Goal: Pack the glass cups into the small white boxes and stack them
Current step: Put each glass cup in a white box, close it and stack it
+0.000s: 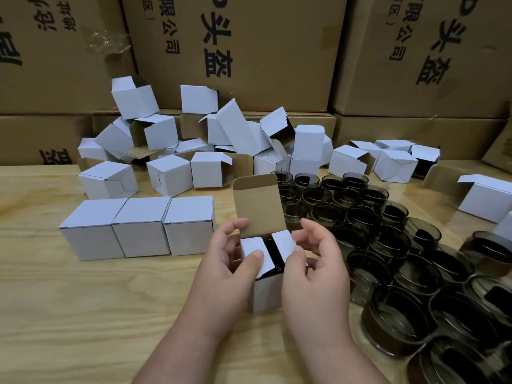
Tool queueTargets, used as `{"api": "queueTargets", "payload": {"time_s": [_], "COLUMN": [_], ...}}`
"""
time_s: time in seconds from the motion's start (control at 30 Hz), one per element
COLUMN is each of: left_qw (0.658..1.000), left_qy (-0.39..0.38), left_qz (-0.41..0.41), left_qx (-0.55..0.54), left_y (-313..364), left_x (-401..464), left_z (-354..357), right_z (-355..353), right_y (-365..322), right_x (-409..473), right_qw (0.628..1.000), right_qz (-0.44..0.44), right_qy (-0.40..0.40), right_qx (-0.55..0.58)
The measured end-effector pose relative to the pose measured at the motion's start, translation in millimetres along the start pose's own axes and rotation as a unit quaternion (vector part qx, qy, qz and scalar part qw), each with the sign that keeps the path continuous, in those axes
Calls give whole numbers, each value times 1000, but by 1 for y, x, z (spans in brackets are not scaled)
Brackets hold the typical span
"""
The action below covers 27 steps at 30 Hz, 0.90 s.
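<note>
A small white box stands on the wooden table in front of me, its brown lid flap upright. My left hand grips its left side, thumb pressing the left side flap down. My right hand grips the right side, thumb on the right flap. A dark gap shows between the two flaps; whatever is inside is hidden. Three closed white boxes sit in a row to the left. Several dark glass cups crowd the table on the right.
A loose pile of open white boxes lies behind the row, with more at the back right and one at the far right. Large brown cartons wall off the back of the table.
</note>
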<state>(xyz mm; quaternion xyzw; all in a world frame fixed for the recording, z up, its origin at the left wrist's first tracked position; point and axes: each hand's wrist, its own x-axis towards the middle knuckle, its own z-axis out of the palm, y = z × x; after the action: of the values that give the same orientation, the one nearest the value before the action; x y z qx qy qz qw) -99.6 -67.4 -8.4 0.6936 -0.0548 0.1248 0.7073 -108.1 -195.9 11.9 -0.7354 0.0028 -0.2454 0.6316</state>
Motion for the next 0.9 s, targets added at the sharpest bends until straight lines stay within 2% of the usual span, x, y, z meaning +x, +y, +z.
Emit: {"api": "queueTargets", "payload": {"time_s": [0.17, 0.3, 0.9], "left_qw": [1000, 1000, 1000], "left_qy": [-3, -6, -8], "left_qz": [3, 16, 13], "left_qx": [4, 7, -9], "left_y": [0, 1, 7], "left_x": [0, 1, 0], "left_z": [0, 1, 2], "right_z": [0, -1, 1], "right_y": [4, 5, 7], "right_x": [9, 12, 13], "right_qw": [989, 977, 976], "right_qz": [102, 142, 135], "right_qy": [-59, -104, -123], "right_qx": [86, 122, 121]}}
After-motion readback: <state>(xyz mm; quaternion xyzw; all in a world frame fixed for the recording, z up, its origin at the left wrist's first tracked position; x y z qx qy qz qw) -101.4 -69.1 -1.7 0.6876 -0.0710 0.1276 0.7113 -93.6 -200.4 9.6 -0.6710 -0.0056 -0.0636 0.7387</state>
